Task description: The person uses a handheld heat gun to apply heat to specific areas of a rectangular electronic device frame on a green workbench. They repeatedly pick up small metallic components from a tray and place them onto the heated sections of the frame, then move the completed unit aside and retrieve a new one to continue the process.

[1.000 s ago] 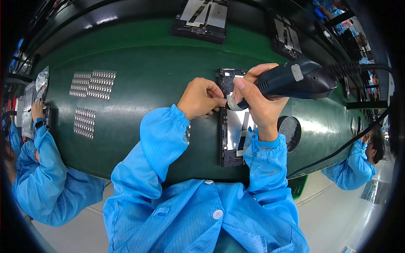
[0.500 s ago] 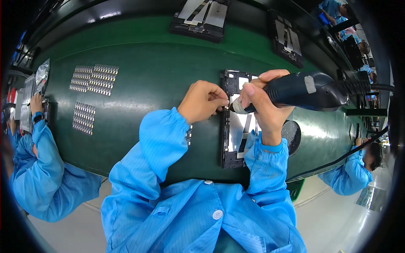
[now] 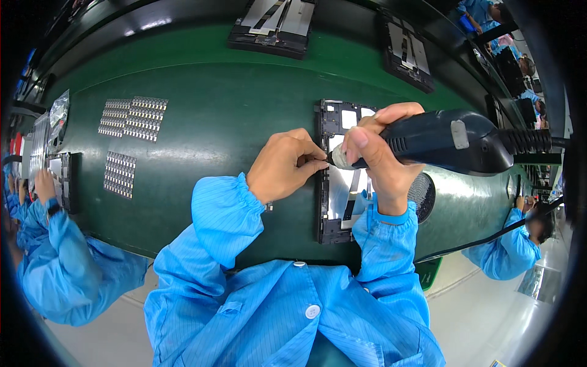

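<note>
In front of me lies a flat black device frame (image 3: pixel 328 229) with silver panels and dark ribbon strips inside. My right hand (image 3: pixel 386 160) is wrapped round a black electric screwdriver (image 3: pixel 437 139), held nearly level with its pale nose pointing left. The nose reaches the frame's left edge, though its very tip is hard to see. My left hand (image 3: pixel 284 164) touches that same edge with thumb and fingertips pinched beside the screwdriver tip. Whatever sits in the pinch is too small to make out. Part of a small component strip (image 3: pixel 268 208) shows below my left wrist.
Sheets of small parts (image 3: pixel 145 118) (image 3: pixel 120 175) lie to the left. A round black dish (image 3: pixel 430 199) of dark bits stands right of the frame. Similar device frames (image 3: pixel 274 27) (image 3: pixel 408 52) sit at the back. A black cable (image 3: pixel 483 235) crosses the right side. Co-workers sit either side.
My left hand and the screwdriver's nose have shifted slightly down along the frame's left edge. The frames at the back appear further left. At far left, the co-worker's hand has moved lower.
</note>
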The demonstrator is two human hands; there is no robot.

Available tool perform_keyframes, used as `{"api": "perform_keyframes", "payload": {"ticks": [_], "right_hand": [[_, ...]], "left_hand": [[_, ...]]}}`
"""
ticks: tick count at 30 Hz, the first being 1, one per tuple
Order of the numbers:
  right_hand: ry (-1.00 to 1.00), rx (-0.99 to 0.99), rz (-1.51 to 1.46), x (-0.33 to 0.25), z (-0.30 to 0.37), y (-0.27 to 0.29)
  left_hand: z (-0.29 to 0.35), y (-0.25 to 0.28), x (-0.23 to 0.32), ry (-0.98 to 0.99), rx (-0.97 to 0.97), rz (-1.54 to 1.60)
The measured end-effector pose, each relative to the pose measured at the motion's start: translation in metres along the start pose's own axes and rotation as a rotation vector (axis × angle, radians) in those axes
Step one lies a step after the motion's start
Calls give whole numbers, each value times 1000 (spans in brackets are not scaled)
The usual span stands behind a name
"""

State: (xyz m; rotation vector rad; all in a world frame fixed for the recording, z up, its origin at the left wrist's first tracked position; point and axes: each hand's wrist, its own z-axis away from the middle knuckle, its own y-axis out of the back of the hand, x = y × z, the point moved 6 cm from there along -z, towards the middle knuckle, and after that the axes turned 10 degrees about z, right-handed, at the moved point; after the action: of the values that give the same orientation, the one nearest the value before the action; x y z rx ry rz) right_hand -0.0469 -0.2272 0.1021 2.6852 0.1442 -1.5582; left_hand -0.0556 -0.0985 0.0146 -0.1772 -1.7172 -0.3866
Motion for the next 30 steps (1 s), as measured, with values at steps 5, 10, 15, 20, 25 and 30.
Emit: {"api": "perform_keyframes", "payload": {"ticks": [5, 10, 15, 20, 25, 30], "right_hand": [[15, 9, -17, -2, 0, -1], [21, 3, -1, -2, -1, 1], [-12, 34, 3, 2, -2, 3], [-43, 22, 33, 8, -3, 3], [-43, 23, 24, 13, -3, 3], [-57, 10, -14, 14, -3, 0]], "left_hand": [[-1, 0, 0, 20, 20, 22], [-1, 0, 2, 15, 13, 7], [4, 8, -9, 12, 54, 1], [-5, 6, -31, 445, 72, 372], [-13, -1, -33, 442, 68, 298], [-13, -1, -35, 428, 90, 275]]}}
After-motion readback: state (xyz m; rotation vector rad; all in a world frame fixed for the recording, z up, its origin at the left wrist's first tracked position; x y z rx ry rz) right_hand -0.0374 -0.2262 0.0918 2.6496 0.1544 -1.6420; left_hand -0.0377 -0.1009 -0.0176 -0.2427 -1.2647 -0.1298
